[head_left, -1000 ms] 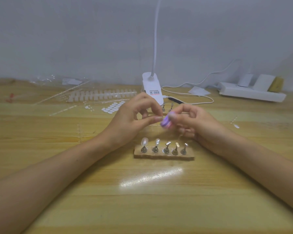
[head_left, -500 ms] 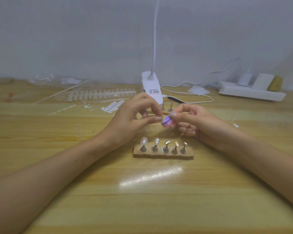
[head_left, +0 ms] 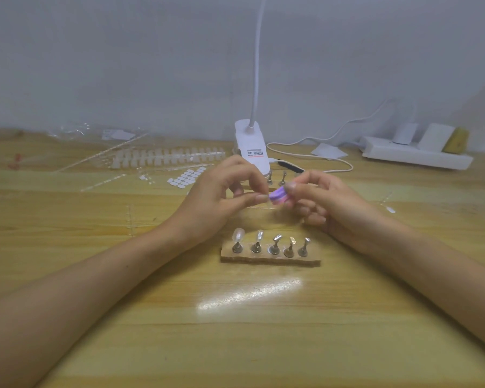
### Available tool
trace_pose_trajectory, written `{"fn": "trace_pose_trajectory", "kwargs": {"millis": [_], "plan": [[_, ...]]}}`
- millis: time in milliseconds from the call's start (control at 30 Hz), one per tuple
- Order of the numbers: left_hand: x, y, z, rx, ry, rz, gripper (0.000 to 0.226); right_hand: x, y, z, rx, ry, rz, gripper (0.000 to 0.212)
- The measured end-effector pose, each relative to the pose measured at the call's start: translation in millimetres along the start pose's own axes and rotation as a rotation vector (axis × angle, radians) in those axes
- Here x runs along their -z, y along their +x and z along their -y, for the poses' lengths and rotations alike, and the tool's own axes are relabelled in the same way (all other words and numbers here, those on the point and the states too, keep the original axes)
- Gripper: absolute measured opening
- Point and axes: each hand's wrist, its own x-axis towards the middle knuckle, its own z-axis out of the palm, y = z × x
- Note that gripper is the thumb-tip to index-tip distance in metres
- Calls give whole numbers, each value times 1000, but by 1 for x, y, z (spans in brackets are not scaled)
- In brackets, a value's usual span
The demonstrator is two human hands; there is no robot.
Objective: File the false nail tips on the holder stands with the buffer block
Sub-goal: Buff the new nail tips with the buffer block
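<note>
Head view: right fingers [head_left: 294, 187] pinch buffer block [head_left: 277, 196]; left fingers [head_left: 256, 198] pinched, contents unclear.

Pale grey wall [head_left: 123, 57] behind a glossy wooden table [head_left: 235, 331]

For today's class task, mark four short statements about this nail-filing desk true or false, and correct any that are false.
1. The right hand holds the purple buffer block. True.
2. The power strip lies at the back left of the table. False: the power strip lies at the back right, by the wall.
3. Five holder stands stand in a row on the wooden base. True.
4. The wooden base sits behind the white lamp. False: the base is nearer the person than both hands, and the lamp is behind them.
</note>
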Motion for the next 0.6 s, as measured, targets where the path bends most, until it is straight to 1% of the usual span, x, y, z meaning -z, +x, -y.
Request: {"fn": "trace_pose_trajectory", "kwargs": {"millis": [100,133,233,267,333,367,467,500,600], "plan": [[1,0,1,1,18,-13,8,-5,-3,0,-23,-130,126,24],[1,0,2,3,22,-6,8,-6,-2,0,-13,-109,110,23],[0,0,2,17,5,-1,8,0,0,-1,5,59,-26,24],[0,0,2,13,5,-3,8,1,0,-1,-3,37,-24,25],[0,0,1,2,21,-7,6,-4,-2,-1,-22,-111,56,28],[0,0,1,-5,27,-1,6,-6,-2,-1,-19,-141,72,27],[0,0,1,-11,25,6,6,-3,0,-2,7,-10,-28,19],[0,0,1,-3,19,-2,6,-2,0,-1,6,6,-32,19],[1,0,0,-2,15,6,11,-6,-3,-1,-15,-120,70,22]]}}
